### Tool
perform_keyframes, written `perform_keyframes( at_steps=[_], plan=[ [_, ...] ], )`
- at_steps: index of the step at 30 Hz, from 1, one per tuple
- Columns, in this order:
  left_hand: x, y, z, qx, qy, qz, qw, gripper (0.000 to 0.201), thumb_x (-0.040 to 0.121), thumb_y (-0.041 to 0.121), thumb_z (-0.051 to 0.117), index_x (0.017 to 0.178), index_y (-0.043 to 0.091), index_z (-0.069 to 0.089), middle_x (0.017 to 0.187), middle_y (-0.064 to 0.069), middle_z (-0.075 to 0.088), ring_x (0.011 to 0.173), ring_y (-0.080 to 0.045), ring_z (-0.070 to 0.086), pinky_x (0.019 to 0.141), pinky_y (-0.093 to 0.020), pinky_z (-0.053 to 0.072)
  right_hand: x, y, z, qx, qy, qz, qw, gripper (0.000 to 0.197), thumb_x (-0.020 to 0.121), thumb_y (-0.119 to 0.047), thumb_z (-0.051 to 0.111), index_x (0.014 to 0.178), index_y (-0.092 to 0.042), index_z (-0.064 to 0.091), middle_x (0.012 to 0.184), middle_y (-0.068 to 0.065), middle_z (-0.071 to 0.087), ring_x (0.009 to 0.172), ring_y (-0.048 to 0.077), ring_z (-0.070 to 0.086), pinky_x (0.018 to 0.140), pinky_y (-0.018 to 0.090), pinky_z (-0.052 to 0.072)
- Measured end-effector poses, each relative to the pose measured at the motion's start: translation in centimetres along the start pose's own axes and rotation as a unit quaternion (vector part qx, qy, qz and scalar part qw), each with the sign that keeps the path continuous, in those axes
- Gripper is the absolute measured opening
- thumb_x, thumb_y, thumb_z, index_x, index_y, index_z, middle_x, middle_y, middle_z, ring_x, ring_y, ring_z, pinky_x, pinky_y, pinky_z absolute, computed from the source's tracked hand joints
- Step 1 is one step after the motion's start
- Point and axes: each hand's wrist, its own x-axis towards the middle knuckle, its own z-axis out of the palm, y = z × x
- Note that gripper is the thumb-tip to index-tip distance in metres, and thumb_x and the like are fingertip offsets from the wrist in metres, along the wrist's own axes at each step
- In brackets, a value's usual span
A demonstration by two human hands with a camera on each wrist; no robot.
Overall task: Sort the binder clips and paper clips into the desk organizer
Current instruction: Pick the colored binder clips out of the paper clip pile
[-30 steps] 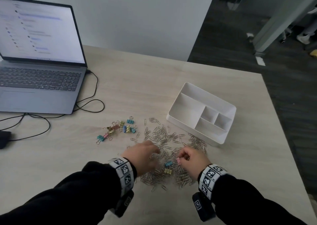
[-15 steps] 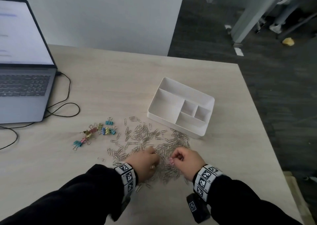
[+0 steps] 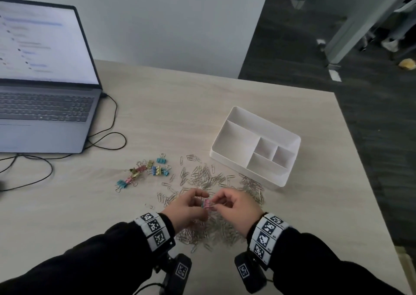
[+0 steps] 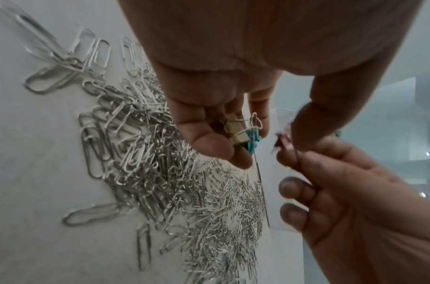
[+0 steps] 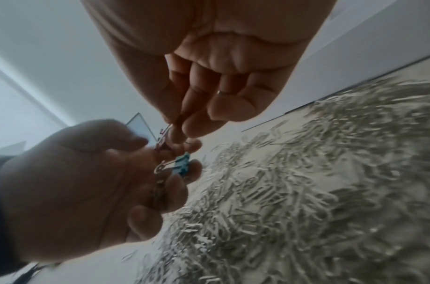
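Observation:
My left hand (image 3: 191,204) hovers over the silver paper clip pile (image 3: 209,227) with fingers curled round a gold binder clip (image 4: 235,130) and a blue binder clip (image 5: 182,166). My right hand (image 3: 234,207) meets it and pinches the wire handle of a pink binder clip (image 3: 208,203), seen as the pink clip (image 4: 283,142) in the left wrist view, against the left fingertips. The white desk organizer (image 3: 292,141) stands behind and right of the hands, all its compartments bare. A loose cluster of coloured binder clips (image 3: 146,171) lies left of the pile.
An open laptop (image 3: 45,105) sits at the back left, with black cables (image 3: 108,137) looping over the table towards the binder clips. The table's right edge (image 3: 360,159) drops to a dark floor. Scattered paper clips (image 3: 202,173) reach to the organizer's front wall.
Both hands have lifted off the paper clip pile and come together. The blue and gold binder clips that lay between them are now in the left hand; the right still pinches the pink one.

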Motion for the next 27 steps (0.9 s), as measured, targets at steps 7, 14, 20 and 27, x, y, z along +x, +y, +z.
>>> perform_keyframes(
  at_steps=[7, 14, 20, 27],
  plan=[
    [-1.7, -0.4, -2.7, 0.144, 0.118, 0.041, 0.982, 0.011, 0.087, 0.021, 0.068, 0.097, 0.025, 0.066, 0.082, -0.003, 0.068, 0.064, -0.014, 0.067, 0.053, -0.028, 0.054, 0.4, -0.6, 1.2, -0.068, -0.041, -0.014, 0.997, 0.011, 0.086, -0.031, 0.062, 0.096, -0.035, 0.066, 0.085, -0.012, 0.07, 0.074, 0.002, 0.064, 0.071, 0.023, 0.056],
    [-2.0, -1.1, -12.1, 0.378, 0.269, 0.041, 0.885, 0.017, 0.082, 0.019, 0.066, 0.096, 0.028, 0.063, 0.084, 0.008, 0.064, 0.079, -0.013, 0.063, 0.075, -0.027, 0.05, 0.0, 2.5, -0.8, -0.15, 0.006, 0.046, 0.988, 0.011, 0.089, -0.033, 0.06, 0.098, -0.034, 0.066, 0.091, -0.017, 0.066, 0.08, -0.002, 0.061, 0.079, 0.023, 0.054],
    [-1.7, -0.9, -15.2, 0.49, 0.292, 0.02, 0.821, 0.026, 0.082, 0.027, 0.061, 0.109, 0.028, 0.062, 0.108, 0.0, 0.059, 0.089, -0.025, 0.061, 0.076, -0.031, 0.048, -0.5, 5.1, -2.0, -0.187, 0.043, 0.078, 0.978, 0.01, 0.088, -0.031, 0.062, 0.097, -0.031, 0.065, 0.099, -0.013, 0.061, 0.086, -0.001, 0.058, 0.083, 0.022, 0.052],
    [-2.4, -0.5, -14.5, 0.56, 0.294, 0.022, 0.774, 0.041, 0.081, 0.044, 0.063, 0.12, 0.034, 0.051, 0.125, 0.006, 0.045, 0.078, -0.022, 0.063, 0.064, -0.03, 0.051, -1.5, 6.3, -4.0, -0.214, 0.078, 0.16, 0.961, 0.039, 0.082, -0.043, 0.065, 0.118, -0.031, 0.055, 0.117, -0.005, 0.047, 0.095, 0.009, 0.054, 0.091, 0.028, 0.046]
  ],
)
